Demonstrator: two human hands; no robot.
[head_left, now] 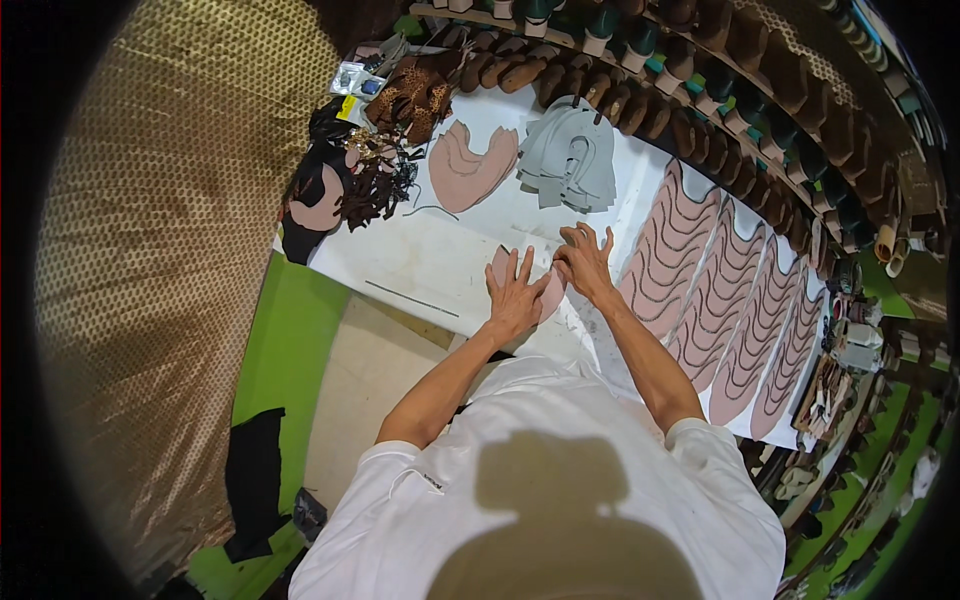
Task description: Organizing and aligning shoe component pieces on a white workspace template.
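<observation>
A pink curved cut piece (551, 298), like a shoe upper, lies at the table's near edge under both of my hands. My left hand (515, 298) rests flat on it with the fingers spread, hiding much of its left side. At the piece's right edge, my right hand (590, 262) has its thumb and index fingertip closed on the rim while its other fingers stick out. Farther off lies a stack of pink U-shaped pieces (463, 178), and beside it a pile of grey pieces (568, 165).
Rows of overlapping pink pieces with dark wavy edges (668, 265) cover the white table's (400, 262) right side. Dark strips and scraps (375, 190) heap at its left end. Wooden shoe forms (610, 105) line the far edge. A thin dark strip (411, 298) lies near the front.
</observation>
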